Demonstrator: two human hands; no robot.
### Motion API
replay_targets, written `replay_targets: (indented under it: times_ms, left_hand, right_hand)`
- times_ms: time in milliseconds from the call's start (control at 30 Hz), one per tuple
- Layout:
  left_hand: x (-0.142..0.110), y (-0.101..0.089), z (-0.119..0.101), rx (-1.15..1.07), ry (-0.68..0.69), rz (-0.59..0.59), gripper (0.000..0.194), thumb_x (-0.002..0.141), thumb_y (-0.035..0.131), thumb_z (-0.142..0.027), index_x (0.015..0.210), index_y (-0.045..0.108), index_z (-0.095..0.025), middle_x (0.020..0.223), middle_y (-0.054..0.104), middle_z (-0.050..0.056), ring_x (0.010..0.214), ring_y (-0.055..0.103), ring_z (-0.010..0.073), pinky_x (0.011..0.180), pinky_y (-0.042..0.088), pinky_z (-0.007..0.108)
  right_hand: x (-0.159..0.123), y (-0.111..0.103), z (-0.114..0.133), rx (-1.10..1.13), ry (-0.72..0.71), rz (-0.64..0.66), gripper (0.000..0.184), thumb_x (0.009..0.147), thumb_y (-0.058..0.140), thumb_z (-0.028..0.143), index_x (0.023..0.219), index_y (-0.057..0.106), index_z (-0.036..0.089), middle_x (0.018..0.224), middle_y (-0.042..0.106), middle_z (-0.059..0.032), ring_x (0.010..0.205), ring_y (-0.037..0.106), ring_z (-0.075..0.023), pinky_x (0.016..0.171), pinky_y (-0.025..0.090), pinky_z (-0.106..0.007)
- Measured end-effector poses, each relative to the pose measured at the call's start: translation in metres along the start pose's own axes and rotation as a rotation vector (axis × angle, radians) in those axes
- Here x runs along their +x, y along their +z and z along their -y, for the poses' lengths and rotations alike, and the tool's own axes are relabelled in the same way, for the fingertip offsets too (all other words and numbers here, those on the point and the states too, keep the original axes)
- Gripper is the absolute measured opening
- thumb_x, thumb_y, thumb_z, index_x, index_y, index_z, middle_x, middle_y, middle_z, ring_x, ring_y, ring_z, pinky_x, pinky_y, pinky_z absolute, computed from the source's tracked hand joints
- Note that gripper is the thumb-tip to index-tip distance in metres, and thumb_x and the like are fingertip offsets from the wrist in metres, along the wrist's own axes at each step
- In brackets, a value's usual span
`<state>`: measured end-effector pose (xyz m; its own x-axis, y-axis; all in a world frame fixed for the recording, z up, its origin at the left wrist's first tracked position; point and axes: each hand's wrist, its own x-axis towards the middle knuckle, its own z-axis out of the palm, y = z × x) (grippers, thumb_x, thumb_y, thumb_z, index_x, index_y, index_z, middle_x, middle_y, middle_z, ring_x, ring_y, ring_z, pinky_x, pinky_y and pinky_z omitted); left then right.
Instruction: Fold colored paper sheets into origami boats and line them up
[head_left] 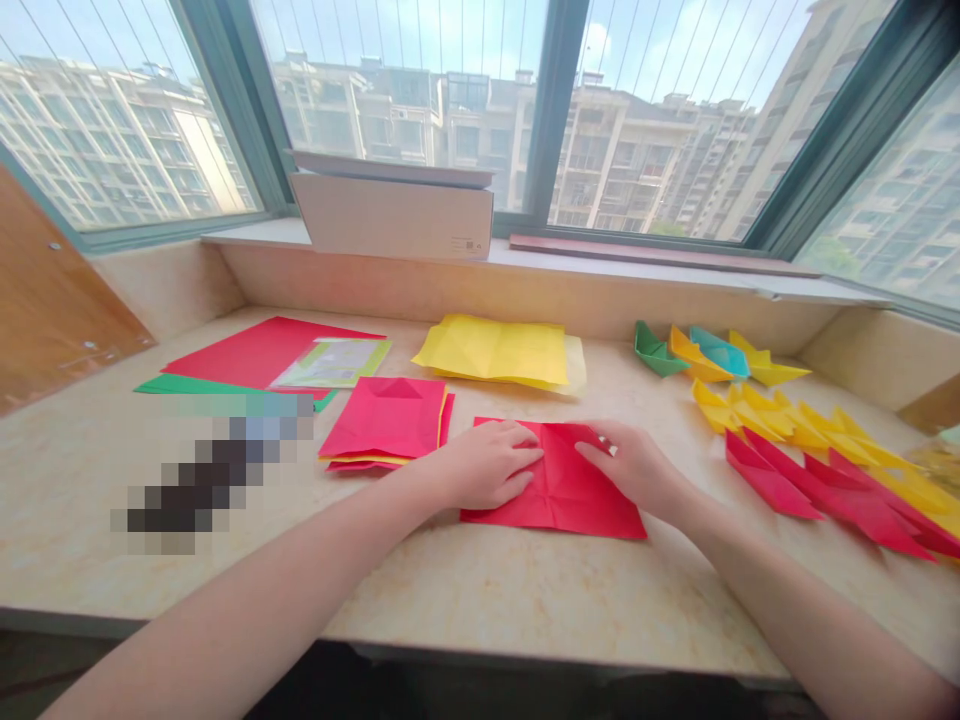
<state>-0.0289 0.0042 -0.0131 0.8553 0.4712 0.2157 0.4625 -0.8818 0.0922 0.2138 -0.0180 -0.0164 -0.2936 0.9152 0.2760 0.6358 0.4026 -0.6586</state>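
A creased red sheet of paper (pixel 555 490) lies in front of me on the stone-patterned counter. Across its left part rests my left hand (pixel 495 465), fingers stretched out and pressing on the paper. My right hand (pixel 637 465) is at the sheet's upper right edge, thumb over the paper and the other fingers partly hidden behind it, so the edge sits between them. Just left of the sheet is a stack of folded red and yellow paper (pixel 386 420), close to my left forearm.
Yellow sheets (pixel 495 350) lie behind the red one. At back left are red sheets (pixel 255 350), a green sheet (pixel 202 388) and a clear packet (pixel 334 362). Folded paper boats (pixel 780 410) stand in rows at right. A white box (pixel 397 215) sits on the windowsill. A blurred patch covers something at left.
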Motion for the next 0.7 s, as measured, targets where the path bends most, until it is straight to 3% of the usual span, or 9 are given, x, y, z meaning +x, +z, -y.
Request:
replay_targets:
  times_ms: [167, 300, 533, 700]
  left_hand:
    - [-0.001, 0.001, -0.001, -0.030, -0.036, 0.002, 0.041, 0.094, 0.047, -0.029, 0.131, 0.057, -0.014, 0.141, 0.053, 0.014, 0.132, 0.048, 0.0267, 0.110, 0.039, 0.039]
    - [0.000, 0.003, 0.001, -0.054, -0.041, 0.021, 0.042, 0.095, 0.045, -0.030, 0.132, 0.056, -0.012, 0.141, 0.054, 0.015, 0.134, 0.046, 0.0267, 0.110, 0.039, 0.039]
    - [0.002, 0.003, 0.002, -0.097, -0.066, 0.001, 0.042, 0.093, 0.049, -0.033, 0.127, 0.058, -0.011, 0.137, 0.057, 0.016, 0.129, 0.052, 0.0269, 0.109, 0.041, 0.038]
    - [0.002, 0.005, 0.004, -0.121, -0.080, -0.011, 0.042, 0.093, 0.050, -0.034, 0.128, 0.058, -0.012, 0.137, 0.058, 0.015, 0.128, 0.053, 0.0266, 0.107, 0.041, 0.038]
  right_hand:
    - [0.000, 0.004, 0.001, -0.016, -0.158, 0.124, 0.034, 0.091, 0.053, 0.016, 0.117, 0.070, 0.028, 0.121, 0.069, -0.0059, 0.111, 0.063, -0.0252, 0.098, 0.050, -0.043]
    - [-0.003, 0.005, -0.003, -0.106, -0.165, 0.179, 0.036, 0.091, 0.054, 0.016, 0.122, 0.068, 0.028, 0.125, 0.065, -0.0068, 0.114, 0.061, -0.0248, 0.103, 0.047, -0.043]
    - [-0.007, 0.002, 0.001, -0.214, -0.208, 0.280, 0.032, 0.094, 0.055, 0.032, 0.124, 0.066, 0.031, 0.132, 0.056, -0.0082, 0.121, 0.054, -0.0264, 0.106, 0.043, -0.045]
    - [-0.008, -0.002, 0.008, -0.288, -0.239, 0.331, 0.041, 0.095, 0.053, 0.042, 0.134, 0.058, 0.030, 0.138, 0.053, -0.0103, 0.125, 0.050, -0.0306, 0.108, 0.039, -0.051]
